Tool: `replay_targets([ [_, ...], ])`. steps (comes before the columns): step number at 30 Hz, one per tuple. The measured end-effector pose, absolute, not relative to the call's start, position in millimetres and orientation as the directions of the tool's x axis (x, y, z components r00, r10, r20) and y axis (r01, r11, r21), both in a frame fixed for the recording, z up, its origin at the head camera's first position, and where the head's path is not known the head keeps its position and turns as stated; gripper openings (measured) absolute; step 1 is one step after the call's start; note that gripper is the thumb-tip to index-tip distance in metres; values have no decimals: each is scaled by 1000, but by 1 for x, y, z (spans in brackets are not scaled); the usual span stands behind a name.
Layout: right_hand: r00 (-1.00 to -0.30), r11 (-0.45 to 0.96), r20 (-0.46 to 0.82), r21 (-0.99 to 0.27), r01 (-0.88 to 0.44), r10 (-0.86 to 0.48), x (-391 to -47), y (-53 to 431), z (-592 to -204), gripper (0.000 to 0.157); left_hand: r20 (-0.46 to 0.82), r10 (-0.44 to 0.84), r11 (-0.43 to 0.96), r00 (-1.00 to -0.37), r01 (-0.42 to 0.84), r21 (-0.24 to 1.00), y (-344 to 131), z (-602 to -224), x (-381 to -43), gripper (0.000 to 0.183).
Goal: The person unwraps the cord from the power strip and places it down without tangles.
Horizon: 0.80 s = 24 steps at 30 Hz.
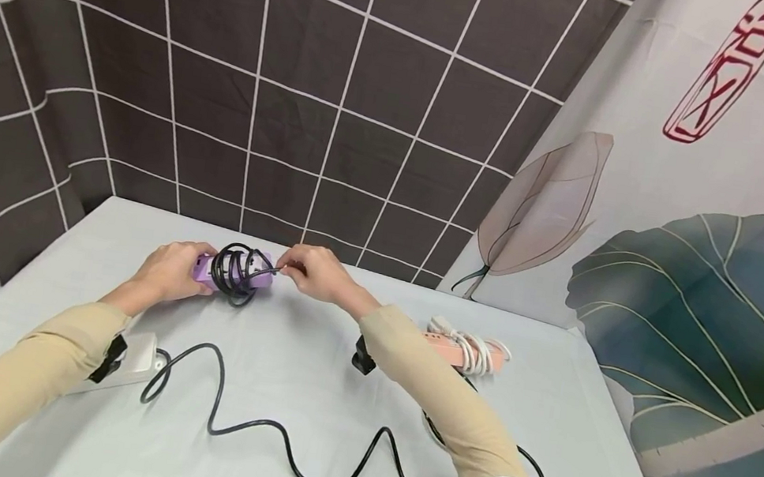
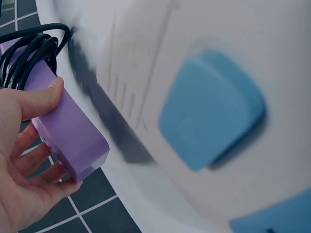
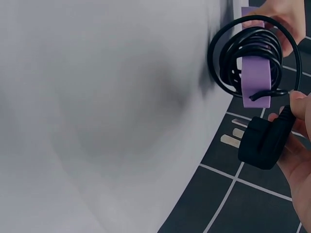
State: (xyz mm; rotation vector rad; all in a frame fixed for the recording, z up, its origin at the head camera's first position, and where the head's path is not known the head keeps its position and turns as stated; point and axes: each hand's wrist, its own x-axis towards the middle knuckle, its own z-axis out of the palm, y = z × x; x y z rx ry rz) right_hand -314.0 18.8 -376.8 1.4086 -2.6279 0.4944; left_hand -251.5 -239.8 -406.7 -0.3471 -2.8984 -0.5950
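Note:
My left hand point(image 1: 170, 270) grips one end of a purple power strip point(image 2: 73, 128), thumb on one face and fingers beneath. A black cord point(image 1: 229, 274) is wound in several loops round the strip's middle. At the strip's other end, my right hand point(image 1: 317, 272) pinches the cord between thumb and fingers, close to its black three-pin plug point(image 3: 262, 143). The plug hangs by that hand with its metal pins pointing away from the palm. One wide loop of cord point(image 3: 214, 53) stands out from the tighter coil.
Under my left forearm lies a white power strip point(image 1: 140, 356) with large blue switches point(image 2: 209, 111). Its black cord point(image 1: 288, 450) snakes right across the table point(image 1: 306, 388). Beyond my right sleeve is a peach power strip point(image 1: 443, 347) wrapped in white cord point(image 1: 478, 354). A dark tiled-pattern curtain point(image 1: 299, 101) hangs behind.

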Motion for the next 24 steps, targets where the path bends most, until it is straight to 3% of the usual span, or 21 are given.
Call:
replay_targets([
  [24, -567, 515, 246, -245, -821, -786, -315, 48, -380, 14, 238, 170, 889, -956, 253, 382, -243, -404, -244, 65],
])
